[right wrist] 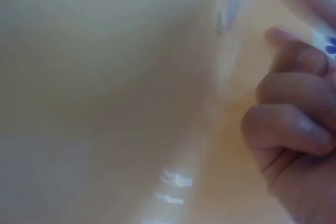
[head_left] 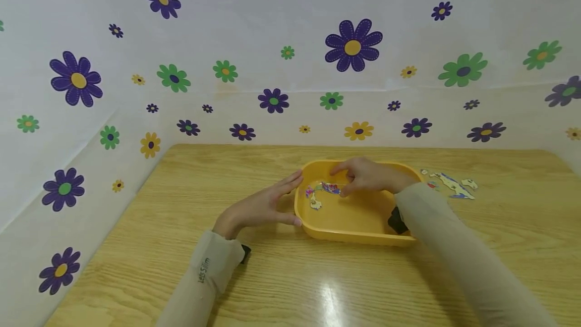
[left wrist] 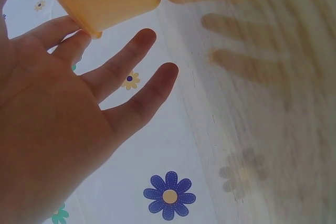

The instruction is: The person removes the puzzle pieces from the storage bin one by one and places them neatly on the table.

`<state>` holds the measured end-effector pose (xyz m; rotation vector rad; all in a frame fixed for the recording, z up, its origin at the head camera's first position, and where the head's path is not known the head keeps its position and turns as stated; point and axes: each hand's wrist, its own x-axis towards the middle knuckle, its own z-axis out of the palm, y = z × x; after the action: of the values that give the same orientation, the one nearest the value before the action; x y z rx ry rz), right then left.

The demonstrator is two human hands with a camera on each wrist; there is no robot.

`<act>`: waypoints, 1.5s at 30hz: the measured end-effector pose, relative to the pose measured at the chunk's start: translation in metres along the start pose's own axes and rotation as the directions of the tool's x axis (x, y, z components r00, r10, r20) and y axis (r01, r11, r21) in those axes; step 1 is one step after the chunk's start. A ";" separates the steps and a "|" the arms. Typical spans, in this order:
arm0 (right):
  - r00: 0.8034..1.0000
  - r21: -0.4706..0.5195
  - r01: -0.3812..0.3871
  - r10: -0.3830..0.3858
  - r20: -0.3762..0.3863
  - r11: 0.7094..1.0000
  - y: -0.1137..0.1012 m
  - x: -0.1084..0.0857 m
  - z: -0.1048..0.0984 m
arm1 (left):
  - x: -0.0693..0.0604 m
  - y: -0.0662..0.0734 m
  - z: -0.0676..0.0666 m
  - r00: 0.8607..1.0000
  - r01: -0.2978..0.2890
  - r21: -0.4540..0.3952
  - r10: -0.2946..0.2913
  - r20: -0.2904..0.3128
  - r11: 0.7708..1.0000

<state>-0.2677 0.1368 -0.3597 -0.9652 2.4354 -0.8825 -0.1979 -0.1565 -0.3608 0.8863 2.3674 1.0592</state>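
A yellow plastic tray (head_left: 363,238) stands on the wooden table, with small flat colourful cut-out pieces lying at its left end. One is a blue and red piece (head_left: 331,188); another is a pale piece (head_left: 315,202). My left hand (head_left: 268,206) touches the tray's left end, its thumb near the front corner and its fingers near the back one. From the left wrist view, the fingers (left wrist: 131,98) look spread and straight below the rim. Inside the tray is my right hand (head_left: 365,174), index finger and thumb apart near the blue and red piece, other fingers curled.
More flat cut-out pieces (head_left: 454,185) lie on the table (head_left: 204,180) just right of the tray. A white sheet (head_left: 290,19) printed with flowers rises behind the table and along its left side. Dark wrist devices show under both sleeves.
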 end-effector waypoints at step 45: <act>0.995 -0.185 0.067 -0.079 -0.054 0.980 -0.006 0.002 0.004 | -0.002 0.000 -0.001 1.000 0.006 0.001 -0.006 -0.007 1.000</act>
<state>-0.2645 0.1301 -0.3585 -1.1139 2.5839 -0.7314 -0.1967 -0.1588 -0.3604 0.8764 2.3749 1.0603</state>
